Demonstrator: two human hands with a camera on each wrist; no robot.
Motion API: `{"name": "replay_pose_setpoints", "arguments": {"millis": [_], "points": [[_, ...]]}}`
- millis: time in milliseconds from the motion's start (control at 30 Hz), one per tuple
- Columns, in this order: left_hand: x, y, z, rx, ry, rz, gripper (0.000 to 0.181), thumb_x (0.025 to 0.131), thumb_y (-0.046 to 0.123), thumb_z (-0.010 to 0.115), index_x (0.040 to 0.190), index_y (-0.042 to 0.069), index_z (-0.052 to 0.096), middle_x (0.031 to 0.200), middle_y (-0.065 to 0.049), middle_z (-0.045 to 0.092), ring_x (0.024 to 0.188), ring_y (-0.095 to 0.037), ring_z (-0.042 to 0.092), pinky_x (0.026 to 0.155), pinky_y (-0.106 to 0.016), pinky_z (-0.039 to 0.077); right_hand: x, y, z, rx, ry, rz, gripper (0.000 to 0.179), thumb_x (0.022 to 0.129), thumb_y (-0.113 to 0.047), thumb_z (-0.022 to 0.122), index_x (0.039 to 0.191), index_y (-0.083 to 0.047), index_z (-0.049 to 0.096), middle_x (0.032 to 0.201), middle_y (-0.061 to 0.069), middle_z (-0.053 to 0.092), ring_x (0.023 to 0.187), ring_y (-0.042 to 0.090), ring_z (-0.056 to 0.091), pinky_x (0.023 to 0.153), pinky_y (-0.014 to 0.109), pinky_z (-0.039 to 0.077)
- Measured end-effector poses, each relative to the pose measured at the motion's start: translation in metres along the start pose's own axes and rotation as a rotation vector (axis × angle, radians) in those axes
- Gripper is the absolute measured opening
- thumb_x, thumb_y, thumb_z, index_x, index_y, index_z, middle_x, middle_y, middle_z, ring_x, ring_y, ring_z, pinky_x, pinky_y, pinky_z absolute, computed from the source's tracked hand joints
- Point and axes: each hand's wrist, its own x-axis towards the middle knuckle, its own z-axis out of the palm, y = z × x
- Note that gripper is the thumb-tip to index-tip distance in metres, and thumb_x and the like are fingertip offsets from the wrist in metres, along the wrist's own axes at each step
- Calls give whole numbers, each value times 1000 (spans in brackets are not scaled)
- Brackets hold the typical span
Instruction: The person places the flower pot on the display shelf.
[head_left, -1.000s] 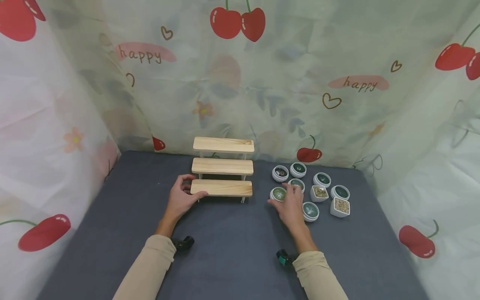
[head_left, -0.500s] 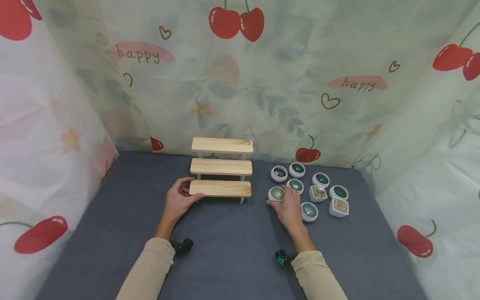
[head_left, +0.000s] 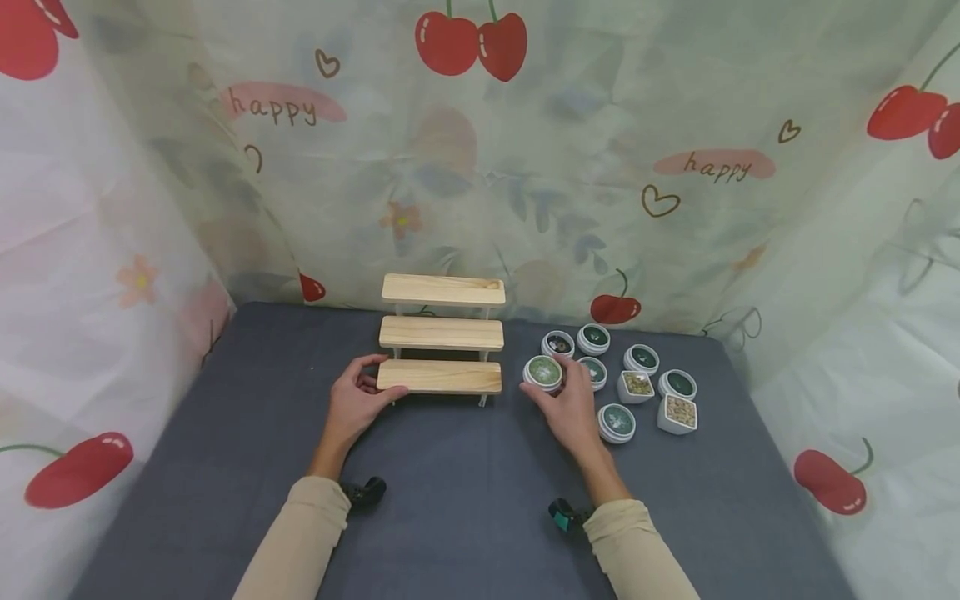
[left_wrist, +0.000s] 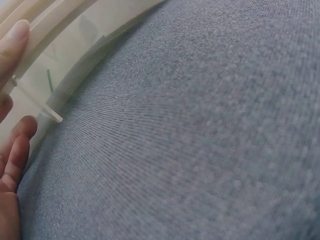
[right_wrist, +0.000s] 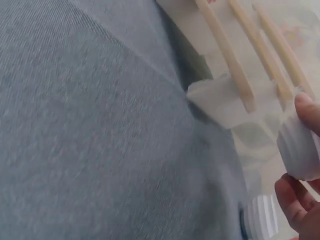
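A three-tier wooden display stand (head_left: 442, 333) with pale legs is on the dark cloth in the head view. My left hand (head_left: 356, 400) grips the left end of its lowest shelf (head_left: 446, 377), thumb at the front and fingers around the end. In the left wrist view the thumb lies on the shelf edge, beside a pale leg (left_wrist: 37, 100). Just right of the stand, my right hand (head_left: 572, 410) holds a small round white jar (head_left: 543, 374) with a green top between thumb and fingers. The right wrist view shows the jar's ribbed white side (right_wrist: 298, 147), raised off the cloth.
Several round white jars with dark green tops, such as one front jar (head_left: 617, 423), cluster to the right. Two square white cups (head_left: 637, 387) (head_left: 678, 414) of grainy bits stand among them. A printed curtain (head_left: 480, 167) closes off the back and sides of the cloth-covered table (head_left: 465, 500).
The right hand has lifted the green-topped jar from its place in the cluster and shifted it slightly left and away. The left hand keeps its hold on the stand.
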Motion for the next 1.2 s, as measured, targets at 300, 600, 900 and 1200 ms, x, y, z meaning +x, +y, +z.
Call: {"name": "replay_pose_setpoints", "arguments": {"millis": [300, 600, 900, 1200], "points": [[0, 0, 2, -1, 3, -11, 68, 71, 36, 95, 130, 23, 65, 89, -11, 63, 72, -14, 57, 63, -22, 46, 2, -21, 12, 177, -22, -81, 77, 76, -20, 92, 139, -1, 52, 125, 16, 55, 108, 27, 65, 80, 19, 52], [-1, -1, 4, -5, 16, -6, 68, 68, 35, 96, 128, 23, 66, 88, -9, 64, 72, -12, 58, 63, -21, 47, -7, -42, 34, 209, -69, -186, 73, 77, -23, 92, 138, -3, 56, 121, 14, 53, 103, 21, 63, 82, 25, 56], [1, -1, 4, 6, 24, 11, 73, 67, 32, 97, 131, 21, 66, 89, -11, 65, 74, -16, 59, 64, -22, 47, -12, -66, 63, 297, -151, -206, 73, 79, -23, 90, 138, -7, 53, 125, 14, 49, 109, 27, 63, 88, 30, 57], [2, -2, 2, 64, 7, 26, 78, 68, 34, 97, 137, 19, 64, 93, -12, 65, 78, -17, 58, 68, -24, 47, -14, -88, 90, 394, -266, -230, 68, 82, -15, 87, 139, -1, 52, 123, 19, 47, 113, 31, 65, 93, 36, 58]]}}
